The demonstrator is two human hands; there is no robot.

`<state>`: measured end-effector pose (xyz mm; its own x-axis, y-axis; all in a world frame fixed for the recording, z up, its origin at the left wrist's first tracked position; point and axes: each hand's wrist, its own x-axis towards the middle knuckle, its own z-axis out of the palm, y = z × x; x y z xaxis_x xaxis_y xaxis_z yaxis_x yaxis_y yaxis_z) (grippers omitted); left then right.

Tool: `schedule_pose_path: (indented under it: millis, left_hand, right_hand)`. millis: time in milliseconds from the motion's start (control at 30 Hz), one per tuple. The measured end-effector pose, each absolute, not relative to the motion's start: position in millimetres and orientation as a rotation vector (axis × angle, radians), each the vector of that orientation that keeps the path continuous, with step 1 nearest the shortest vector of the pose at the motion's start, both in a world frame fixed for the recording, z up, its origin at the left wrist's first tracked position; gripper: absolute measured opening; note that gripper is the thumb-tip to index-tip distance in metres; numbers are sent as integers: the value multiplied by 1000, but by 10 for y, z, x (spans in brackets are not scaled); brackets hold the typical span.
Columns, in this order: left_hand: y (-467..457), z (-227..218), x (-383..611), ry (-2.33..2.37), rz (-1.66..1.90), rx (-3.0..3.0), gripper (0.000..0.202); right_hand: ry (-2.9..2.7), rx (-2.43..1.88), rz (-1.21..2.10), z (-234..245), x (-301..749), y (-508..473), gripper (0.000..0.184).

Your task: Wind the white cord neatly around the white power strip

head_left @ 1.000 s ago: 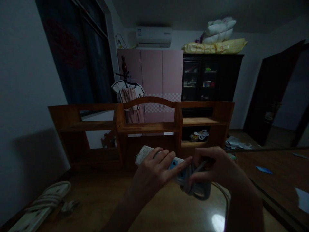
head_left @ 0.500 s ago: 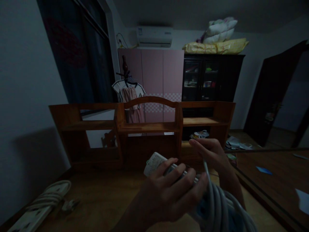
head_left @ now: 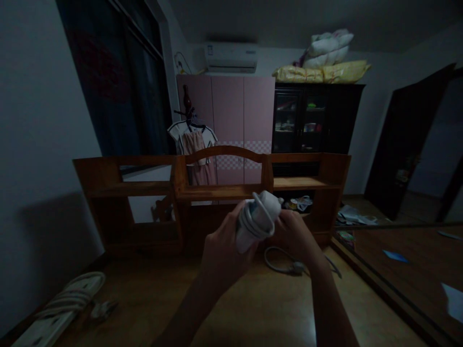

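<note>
A white power strip (head_left: 270, 206) is tilted end-on above the desk, with several turns of its grey-white cord (head_left: 256, 226) around it. My left hand (head_left: 224, 241) is closed around the strip from the left. To the right of the strip, my right hand (head_left: 292, 230) has its fingers pressed together on the cord; the fingertips are partly hidden behind the strip. Below my right hand, the loose end of the cord loops on the desk with its plug (head_left: 298, 268).
Another power strip (head_left: 60, 315) with a wound cord lies at the lower left, its plug (head_left: 102, 311) beside it. A wooden shelf unit (head_left: 224, 193) stands along the desk's back. At right, a brown surface (head_left: 405, 284) holds a blue card (head_left: 395, 256) and white paper (head_left: 453, 301).
The held power strip has swung from lying slanted to the lower right to pointing away, end-on. My right hand has moved lower and slightly left. The plug now shows on the desk.
</note>
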<state>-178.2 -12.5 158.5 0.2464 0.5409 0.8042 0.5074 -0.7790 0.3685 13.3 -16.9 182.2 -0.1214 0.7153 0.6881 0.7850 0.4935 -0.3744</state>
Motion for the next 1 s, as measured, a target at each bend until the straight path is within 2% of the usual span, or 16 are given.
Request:
schedule_pose_path:
  millis: [100, 267, 667, 833, 1000]
  left_hand:
    - [15, 1615, -1814, 1134, 1624, 2116, 57]
    - [273, 1598, -1931, 1067, 1667, 1759, 44]
    - [495, 1582, -2196, 952, 1565, 1417, 48]
    - [490, 1578, -2181, 951, 1549, 1454, 46]
    - [450, 1590, -2165, 960, 1492, 1477, 43]
  right_hand:
    - [-1858, -1337, -53, 1791, 48, -154, 44]
    - [-1913, -1387, -107, 1716, -10, -90, 29]
    - [-1916, -1345, -213, 1761, -36, -178, 19]
    - [-1890, -1219, -278, 1769, -25, -205, 31]
    - [-1941, -1179, -318, 1840, -47, -309, 29]
